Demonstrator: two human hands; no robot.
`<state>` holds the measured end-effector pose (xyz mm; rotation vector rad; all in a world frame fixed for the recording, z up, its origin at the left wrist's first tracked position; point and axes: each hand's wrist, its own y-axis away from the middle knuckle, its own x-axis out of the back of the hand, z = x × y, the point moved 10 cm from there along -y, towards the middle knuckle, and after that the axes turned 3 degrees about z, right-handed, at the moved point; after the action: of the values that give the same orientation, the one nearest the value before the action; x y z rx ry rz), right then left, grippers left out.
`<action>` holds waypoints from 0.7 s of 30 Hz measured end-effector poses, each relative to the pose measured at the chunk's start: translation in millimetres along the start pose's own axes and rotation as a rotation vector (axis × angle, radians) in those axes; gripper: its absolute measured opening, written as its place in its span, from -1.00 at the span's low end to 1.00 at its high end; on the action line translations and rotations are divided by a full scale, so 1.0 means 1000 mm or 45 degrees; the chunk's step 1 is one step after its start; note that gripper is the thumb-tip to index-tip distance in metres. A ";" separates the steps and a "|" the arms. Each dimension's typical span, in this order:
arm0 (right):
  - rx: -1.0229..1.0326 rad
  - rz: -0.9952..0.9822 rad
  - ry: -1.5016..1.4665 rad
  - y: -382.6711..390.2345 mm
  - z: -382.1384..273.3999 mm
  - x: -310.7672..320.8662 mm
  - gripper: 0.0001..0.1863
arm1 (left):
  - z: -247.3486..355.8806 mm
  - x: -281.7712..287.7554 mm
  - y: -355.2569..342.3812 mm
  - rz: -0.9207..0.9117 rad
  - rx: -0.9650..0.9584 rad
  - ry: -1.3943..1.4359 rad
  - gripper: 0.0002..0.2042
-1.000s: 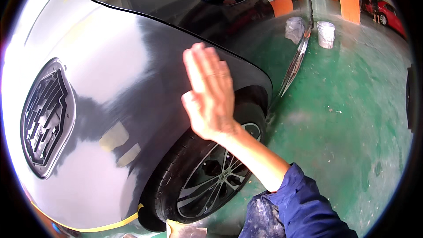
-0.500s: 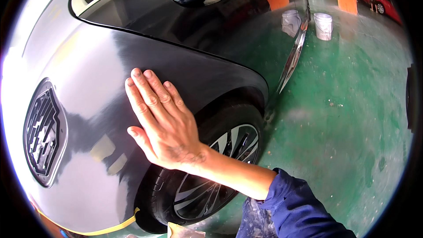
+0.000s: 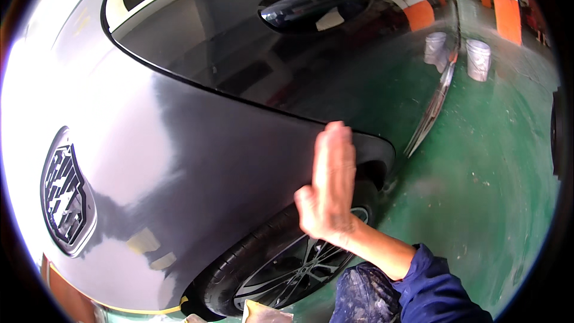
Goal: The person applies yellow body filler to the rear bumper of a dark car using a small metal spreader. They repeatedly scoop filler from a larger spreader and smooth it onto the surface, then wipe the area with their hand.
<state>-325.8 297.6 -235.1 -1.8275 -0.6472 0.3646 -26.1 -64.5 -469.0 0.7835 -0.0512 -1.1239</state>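
My right hand (image 3: 327, 182), blurred, lies with straight fingers against or just over the grey car panel (image 3: 227, 155) below the black seam, near the wheel arch. The panel has pale sanded areas and small filler patches (image 3: 143, 239). Below the hand is the wheel (image 3: 305, 269) with dark tyre and spoked rim. A round slatted fitting (image 3: 64, 192) sits in the panel at left; the glossy black door with its handle (image 3: 302, 9) is above. Yellow tape (image 3: 176, 306) edges the lower left, near a cream sheet (image 3: 266, 314). My left hand is not in view.
A white bucket (image 3: 478, 60) stands on the green floor (image 3: 466, 215) along the car's right side. An orange-and-white pillar (image 3: 507, 12) is farther back. A dark object (image 3: 556, 131) shows at the right rim. Red shapes are dimly visible behind the pillar.
My right hand swept left and down onto the pale area, then back to the right toward the arch's rear. The view has shifted, so the door and bucket appear farther right.
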 end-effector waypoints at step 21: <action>0.190 -0.036 0.017 0.044 0.081 -0.007 -0.30 | -0.025 -0.120 0.032 0.251 -0.333 0.248 -0.57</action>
<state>-363.5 345.1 -304.6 -1.6761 -0.6199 0.3721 -45.2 53.5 -428.2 0.6348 0.1762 -0.8434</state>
